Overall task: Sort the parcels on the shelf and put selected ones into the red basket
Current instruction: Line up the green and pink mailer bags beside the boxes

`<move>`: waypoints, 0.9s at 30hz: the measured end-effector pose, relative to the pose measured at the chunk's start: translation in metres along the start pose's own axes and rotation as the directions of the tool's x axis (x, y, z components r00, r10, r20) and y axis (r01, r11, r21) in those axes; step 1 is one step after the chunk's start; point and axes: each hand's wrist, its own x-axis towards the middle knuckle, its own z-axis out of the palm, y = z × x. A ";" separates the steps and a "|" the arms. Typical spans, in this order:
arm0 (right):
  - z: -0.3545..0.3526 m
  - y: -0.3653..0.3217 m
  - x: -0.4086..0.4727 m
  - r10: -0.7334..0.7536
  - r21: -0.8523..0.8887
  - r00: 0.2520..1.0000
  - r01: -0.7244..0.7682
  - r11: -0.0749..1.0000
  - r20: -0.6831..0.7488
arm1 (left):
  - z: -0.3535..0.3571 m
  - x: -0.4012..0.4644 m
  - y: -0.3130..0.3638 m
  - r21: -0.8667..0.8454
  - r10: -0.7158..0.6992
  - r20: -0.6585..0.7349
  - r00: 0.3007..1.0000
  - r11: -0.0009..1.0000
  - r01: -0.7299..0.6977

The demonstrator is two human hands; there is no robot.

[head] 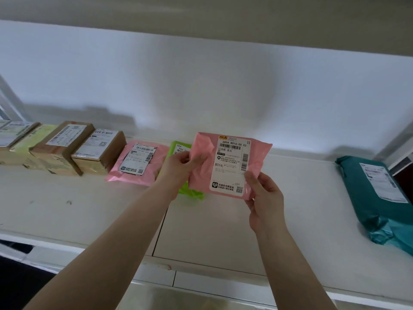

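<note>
A pink plastic mailer (228,166) with a white shipping label is held up above the white shelf (212,231), label facing me. My left hand (178,170) pinches its left edge. My right hand (264,199) grips its lower right corner. Behind it a green mailer (183,168) lies on the shelf, mostly hidden. A second pink mailer (139,161) lies flat to the left. The red basket is not in view.
Several brown cardboard boxes (67,146) with labels stand in a row at the left. A large teal mailer (377,198) lies at the right end. The shelf above (201,16) overhangs the top of the view.
</note>
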 end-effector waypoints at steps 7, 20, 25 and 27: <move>-0.002 0.001 0.008 0.003 0.005 1.000 -0.003 1.000 -0.022 | 0.005 0.007 0.003 0.029 -0.019 0.013 1.000 0.999 0.018; -0.016 -0.038 0.054 -0.025 -0.243 0.999 0.016 0.970 -0.032 | 0.009 0.012 -0.011 -0.054 -0.243 0.082 0.966 0.967 0.248; -0.015 -0.014 0.063 0.134 -0.268 0.990 -0.138 0.953 -0.032 | 0.034 0.009 -0.029 -0.463 -0.431 0.017 0.902 0.797 0.389; -0.013 -0.002 0.058 0.173 -0.308 0.985 -0.170 0.936 -0.018 | 0.043 0.010 -0.034 -0.553 -0.477 0.013 0.879 0.729 0.404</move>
